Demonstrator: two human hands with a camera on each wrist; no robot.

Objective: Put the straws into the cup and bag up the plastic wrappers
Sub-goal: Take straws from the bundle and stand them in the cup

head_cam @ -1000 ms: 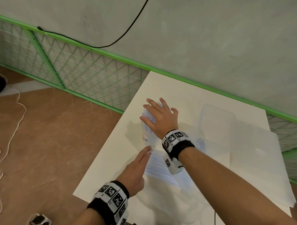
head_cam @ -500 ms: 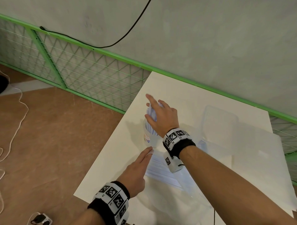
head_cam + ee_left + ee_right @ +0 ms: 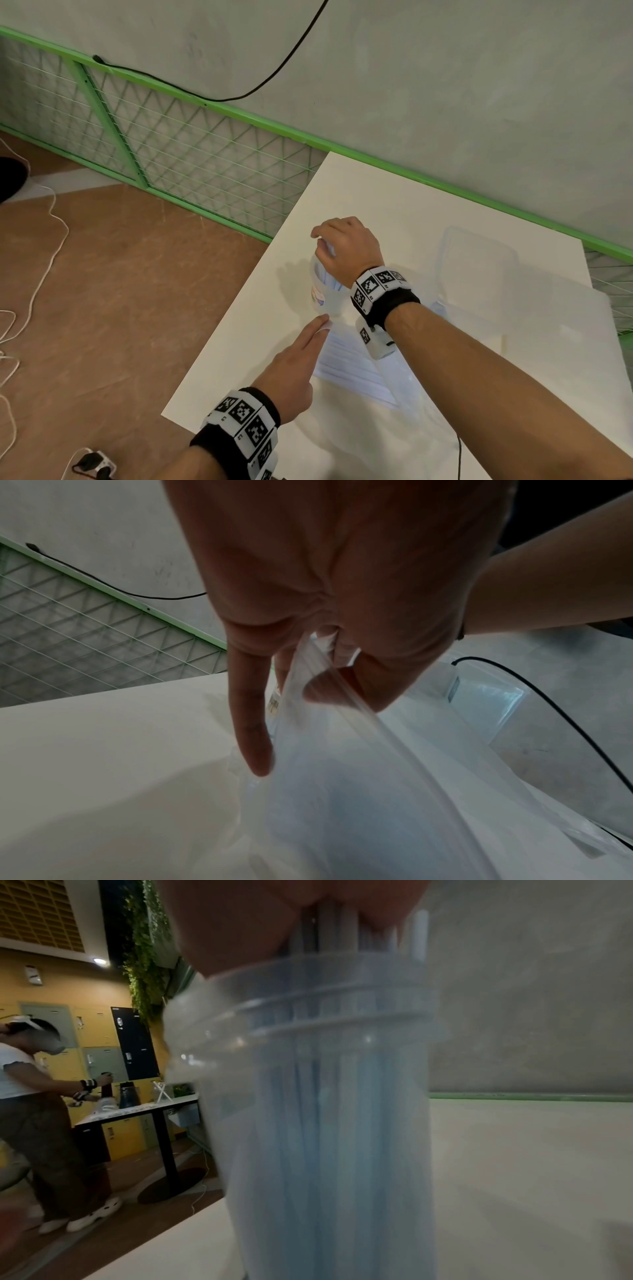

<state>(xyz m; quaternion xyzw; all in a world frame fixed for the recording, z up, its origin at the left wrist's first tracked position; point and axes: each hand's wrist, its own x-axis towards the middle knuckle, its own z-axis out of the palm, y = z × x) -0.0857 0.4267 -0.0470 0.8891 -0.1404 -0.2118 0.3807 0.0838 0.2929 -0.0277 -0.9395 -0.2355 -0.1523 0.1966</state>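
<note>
A clear plastic cup point(image 3: 323, 296) point(image 3: 325, 1123) stands upright near the table's left edge, filled with pale blue-white straws point(image 3: 327, 274) point(image 3: 337, 931). My right hand point(image 3: 323, 245) is over its mouth, fingers curled round the straw tops. Just in front of the cup, my left hand point(image 3: 317, 330) point(image 3: 301, 685) reaches forward. In the left wrist view its thumb and fingers pinch the edge of a clear plastic bag point(image 3: 342, 791). A flat white ribbed bundle point(image 3: 349, 366) lies under that plastic; I cannot tell whether it is straws or wrappers.
The white table point(image 3: 394, 205) ends close to the left of the cup, with brown floor below. A clear box lid point(image 3: 476, 263) lies at the back right, more clear plastic point(image 3: 565, 329) to the right. A black cable point(image 3: 459, 455) runs near the front. Behind stands a green mesh fence point(image 3: 171, 154).
My right hand went from flat and spread over the straws to curled round their tops. The left hand stayed where it was.
</note>
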